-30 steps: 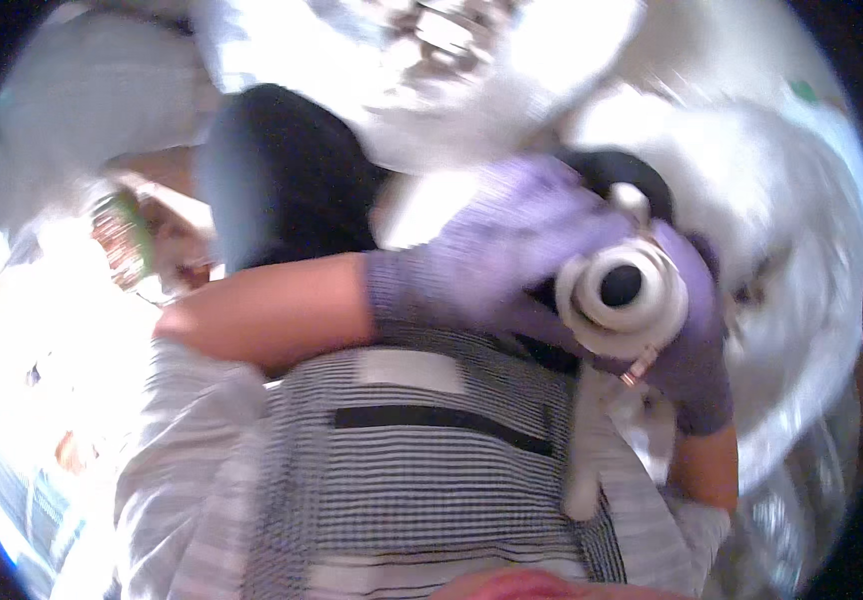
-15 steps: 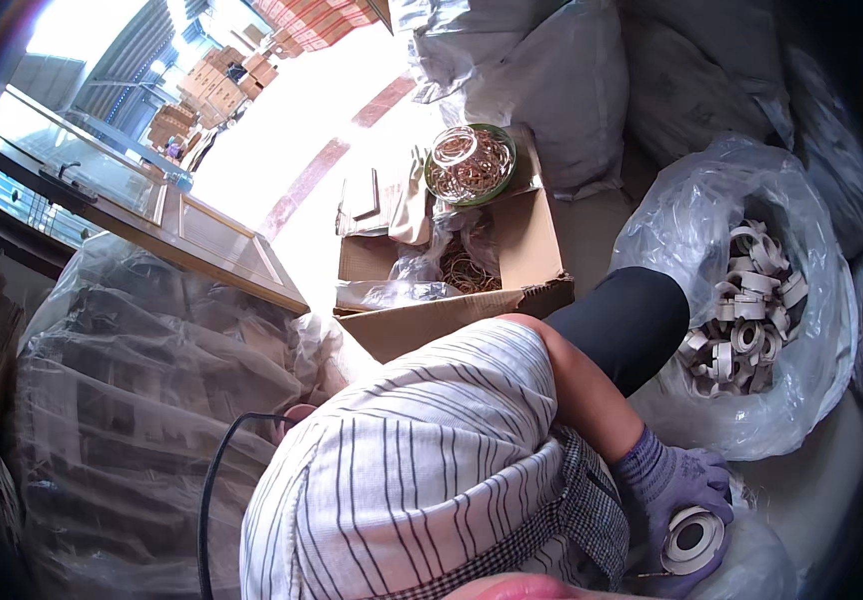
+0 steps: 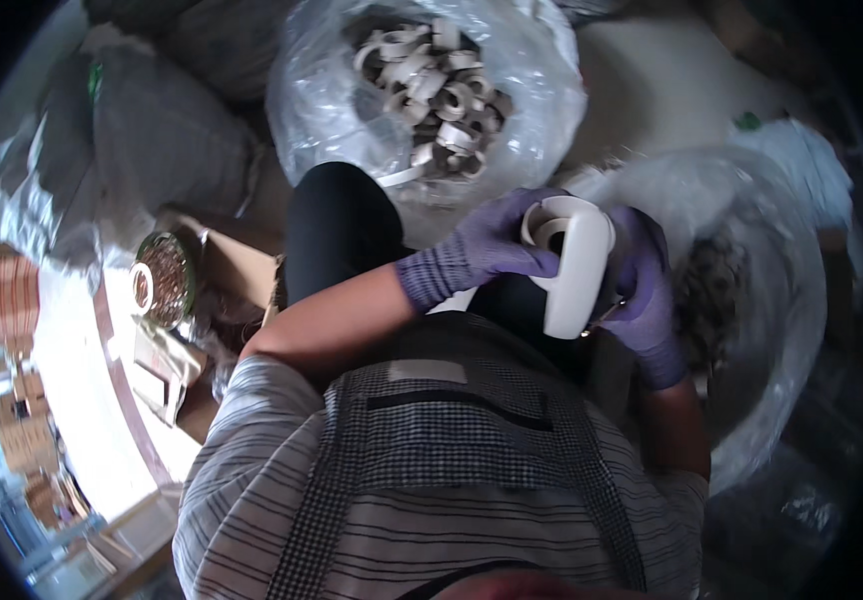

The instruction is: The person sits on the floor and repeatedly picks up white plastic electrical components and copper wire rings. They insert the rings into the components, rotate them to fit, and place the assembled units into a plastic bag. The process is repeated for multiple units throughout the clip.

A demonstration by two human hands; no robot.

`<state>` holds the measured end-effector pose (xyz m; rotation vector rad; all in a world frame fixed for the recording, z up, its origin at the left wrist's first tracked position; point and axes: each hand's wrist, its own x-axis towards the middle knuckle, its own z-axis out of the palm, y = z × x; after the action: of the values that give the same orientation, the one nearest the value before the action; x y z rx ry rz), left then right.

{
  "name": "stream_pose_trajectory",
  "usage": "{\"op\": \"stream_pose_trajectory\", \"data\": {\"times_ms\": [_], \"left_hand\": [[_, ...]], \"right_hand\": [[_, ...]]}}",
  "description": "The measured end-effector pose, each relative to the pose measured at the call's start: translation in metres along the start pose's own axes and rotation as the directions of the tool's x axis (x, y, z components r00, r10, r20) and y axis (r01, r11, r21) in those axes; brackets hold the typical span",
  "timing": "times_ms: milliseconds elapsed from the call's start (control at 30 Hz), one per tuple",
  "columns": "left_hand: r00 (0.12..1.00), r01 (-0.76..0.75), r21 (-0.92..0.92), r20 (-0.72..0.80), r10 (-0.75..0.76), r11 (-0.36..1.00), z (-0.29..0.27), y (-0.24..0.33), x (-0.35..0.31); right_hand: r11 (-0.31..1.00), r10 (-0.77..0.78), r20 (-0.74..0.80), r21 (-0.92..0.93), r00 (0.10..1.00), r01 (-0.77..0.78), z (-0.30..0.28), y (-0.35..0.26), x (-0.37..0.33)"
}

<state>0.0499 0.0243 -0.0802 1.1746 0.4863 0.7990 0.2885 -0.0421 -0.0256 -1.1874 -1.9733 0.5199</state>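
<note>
Both of my hands wear purple knit gloves and hold one white plastic part [image 3: 579, 270] above my lap. It has a round ring-shaped end with a dark opening and a long smooth tongue hanging toward me. My left hand [image 3: 497, 240] grips the ring from the left, thumb across its lower side. My right hand [image 3: 644, 285] is closed around the right side, its fingers partly hidden. A thin, brownish-gold strand [image 3: 607, 314] shows by the right thumb; I cannot make out what it is.
Ahead, a clear plastic bag [image 3: 542, 110] holds several white ring-shaped parts [image 3: 452, 95]. Another clear bag [image 3: 782, 330], with similar pieces, stands close on my right. To the left are a cardboard box [image 3: 242, 258] and a green bowl [image 3: 164, 280] of thin, coppery loops.
My view has swung to the right and down over my lap. The left hand, low at the right with a white ring part before, is now raised, and my right hand has come into view.
</note>
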Motion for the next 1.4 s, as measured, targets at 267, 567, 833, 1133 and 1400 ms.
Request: {"op": "stream_pose_trajectory", "data": {"times_ms": [267,567,833,1133,1400], "left_hand": [[0.961,0.275,-0.274,0.104,-0.256,0.921,0.012,0.035,-0.022],[0.982,0.059,0.137,0.169,-0.082,0.989,0.023,0.036,-0.040],[0.883,-0.317,0.698,-0.030,0.468,0.642,0.046,0.078,-0.049],[0.714,-0.570,0.777,0.309,0.629,0.266,0.054,0.105,-0.054],[0.721,-0.546,0.792,0.277,0.635,0.275,0.056,0.104,-0.055]], "right_hand": [[0.978,-0.073,-0.129,-0.204,0.989,0.045,0.007,-0.059,-0.024],[0.942,0.105,-0.214,-0.293,0.971,-0.166,0.024,-0.077,-0.029],[0.990,0.054,-0.457,-0.091,0.888,-0.107,0.027,-0.064,-0.026],[0.983,-0.048,-0.397,-0.183,0.917,-0.028,0.022,-0.035,-0.068],[0.942,-0.115,-0.358,-0.336,0.927,-0.014,0.022,-0.064,-0.039]]}}
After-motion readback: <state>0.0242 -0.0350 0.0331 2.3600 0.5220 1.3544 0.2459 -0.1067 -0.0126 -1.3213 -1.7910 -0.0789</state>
